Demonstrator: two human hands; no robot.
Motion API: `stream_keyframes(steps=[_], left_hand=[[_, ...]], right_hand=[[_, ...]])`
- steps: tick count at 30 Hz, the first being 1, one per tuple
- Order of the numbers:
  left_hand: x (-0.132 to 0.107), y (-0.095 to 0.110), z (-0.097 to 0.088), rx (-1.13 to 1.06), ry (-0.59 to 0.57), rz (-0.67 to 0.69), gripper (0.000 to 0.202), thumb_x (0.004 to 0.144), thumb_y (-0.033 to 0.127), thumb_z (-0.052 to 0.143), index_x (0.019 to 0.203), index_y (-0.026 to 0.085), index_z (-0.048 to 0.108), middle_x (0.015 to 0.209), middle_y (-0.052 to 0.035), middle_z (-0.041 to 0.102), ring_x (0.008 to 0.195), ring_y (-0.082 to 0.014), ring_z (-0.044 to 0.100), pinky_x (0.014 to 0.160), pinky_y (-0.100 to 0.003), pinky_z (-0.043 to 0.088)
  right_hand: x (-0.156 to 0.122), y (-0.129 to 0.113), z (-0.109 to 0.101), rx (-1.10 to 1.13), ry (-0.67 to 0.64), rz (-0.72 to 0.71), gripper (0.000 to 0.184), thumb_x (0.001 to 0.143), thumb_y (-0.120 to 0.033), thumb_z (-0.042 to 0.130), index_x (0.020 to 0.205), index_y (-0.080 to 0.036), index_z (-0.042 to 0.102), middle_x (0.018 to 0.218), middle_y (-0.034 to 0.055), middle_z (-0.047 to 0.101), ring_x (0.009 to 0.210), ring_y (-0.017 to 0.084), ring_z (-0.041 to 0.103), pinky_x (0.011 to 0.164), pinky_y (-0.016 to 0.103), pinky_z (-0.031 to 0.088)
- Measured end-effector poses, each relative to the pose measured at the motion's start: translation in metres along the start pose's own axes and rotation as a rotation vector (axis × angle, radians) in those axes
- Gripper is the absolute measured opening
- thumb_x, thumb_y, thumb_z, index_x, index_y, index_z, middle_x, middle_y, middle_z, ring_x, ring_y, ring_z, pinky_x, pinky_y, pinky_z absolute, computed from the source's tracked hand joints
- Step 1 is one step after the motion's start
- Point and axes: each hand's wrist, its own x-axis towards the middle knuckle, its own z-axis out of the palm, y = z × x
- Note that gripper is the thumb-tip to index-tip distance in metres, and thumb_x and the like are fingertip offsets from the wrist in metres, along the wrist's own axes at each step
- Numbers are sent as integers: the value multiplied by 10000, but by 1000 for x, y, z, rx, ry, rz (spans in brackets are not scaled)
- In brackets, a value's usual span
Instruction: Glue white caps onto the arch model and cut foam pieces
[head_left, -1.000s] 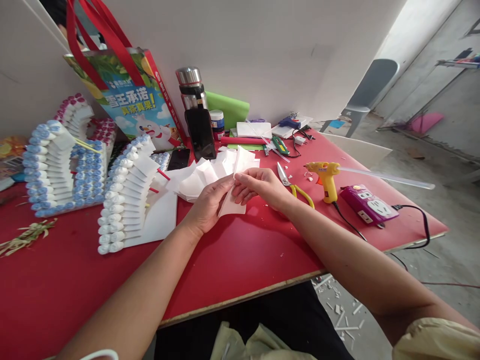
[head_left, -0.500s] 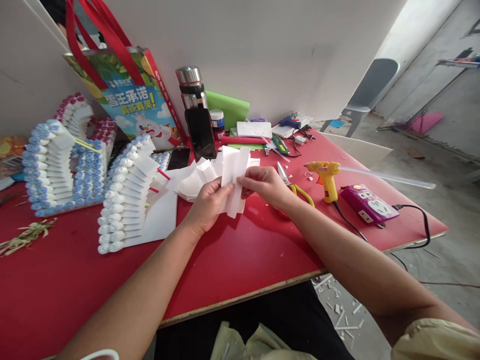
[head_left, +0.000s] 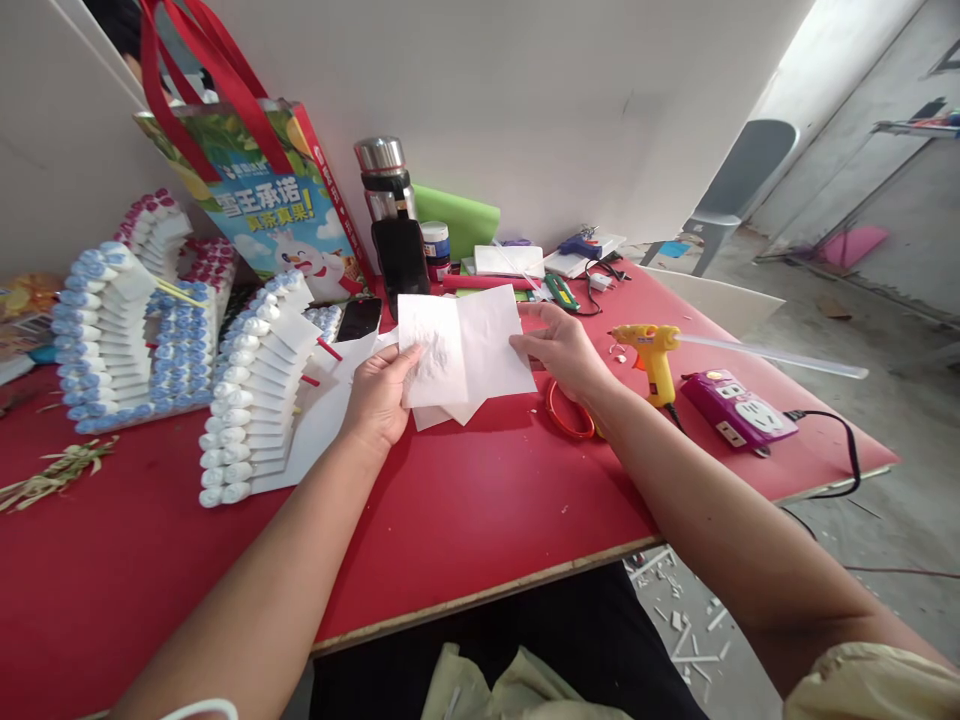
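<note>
My left hand (head_left: 379, 392) pinches a white paper sheet (head_left: 436, 345) at its left edge, the thumb lying on top. Grey wrinkles mark the middle of that sheet. My right hand (head_left: 559, 350) has its thumb and fingers closed at the right edge of a second, smooth white paper sheet (head_left: 495, 340). The two sheets overlap, opened out side by side above the red table (head_left: 480, 500). Corners of more paper show beneath them. Under my right wrist, scissors (head_left: 568, 410) with red and yellow handles are partly hidden.
On the left stand curved white models (head_left: 259, 400) edged with rolled pieces. A shopping bag (head_left: 277, 200), a thermos (head_left: 381, 170) and a phone (head_left: 401, 265) are behind. A yellow glue gun (head_left: 652, 355) and a purple power strip (head_left: 739, 408) sit right; scraps (head_left: 682, 630) litter the floor.
The narrow folded paper between my hands is now spread into wide sheets. My left hand has moved left and my right hand a little right, so they are farther apart.
</note>
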Motion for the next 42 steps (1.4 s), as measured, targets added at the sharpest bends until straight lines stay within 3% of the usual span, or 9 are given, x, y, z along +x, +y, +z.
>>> stream_keyframes(steps=[2,4,9,12,16,24,31,38,42], left_hand=[[3,-3,-3,33,13,57,308,622,261,851,884,141,745,807,-62,763,778,-216,722,756,-329,579],[7,-6,-7,71,13,127,429,633,233,835,1041,149,732,831,-58,760,767,-206,718,744,-323,573],[10,-6,-12,233,-26,315,803,698,187,769,1449,291,503,978,-42,749,858,-199,708,732,-289,559],[8,-4,-13,325,-50,374,584,736,241,745,1312,271,651,1075,-56,738,935,-214,687,783,-309,558],[9,-6,-16,418,-41,377,265,772,308,729,1011,213,794,1079,-62,741,932,-202,663,842,-310,528],[11,-7,-18,433,-82,378,324,722,325,787,1023,207,795,1111,-68,684,914,-186,629,791,-292,515],[14,-7,-20,503,-67,466,298,744,299,761,1027,211,797,1000,-58,673,994,-209,607,895,-325,490],[14,-6,-21,592,-77,541,260,788,297,717,1022,211,792,941,-46,667,959,-201,610,883,-326,489],[14,-3,-23,677,-98,595,244,827,310,687,1027,213,788,921,-40,651,926,-191,606,877,-327,483]], right_hand=[[-2,-2,0,-21,-30,-34,785,702,-293,761,1426,-213,469,585,-62,642,539,157,614,597,336,568],[-1,-1,-1,-23,-62,-69,796,716,-295,749,1460,-234,472,568,-68,628,523,142,590,587,324,556],[6,9,-4,-93,-47,-98,333,709,-332,769,1000,-171,789,720,33,721,597,151,612,600,328,537],[8,13,-6,-139,-20,-116,289,700,-349,792,935,-182,806,857,63,757,704,185,658,674,348,550],[8,13,-8,-170,1,-128,273,699,-336,799,927,-187,806,845,61,751,757,190,660,768,360,543],[13,16,-13,-246,56,-214,329,701,-317,783,1006,-192,792,754,15,669,704,149,577,721,322,488],[15,18,-14,-233,35,-200,323,688,-335,791,969,-176,791,709,10,648,668,146,547,694,327,477],[15,13,-16,-303,24,-244,298,701,-328,783,949,-165,798,634,-14,579,620,124,469,653,309,431],[15,12,-20,-393,-13,-288,284,759,-356,748,973,-175,795,721,11,620,657,136,485,668,316,429]])
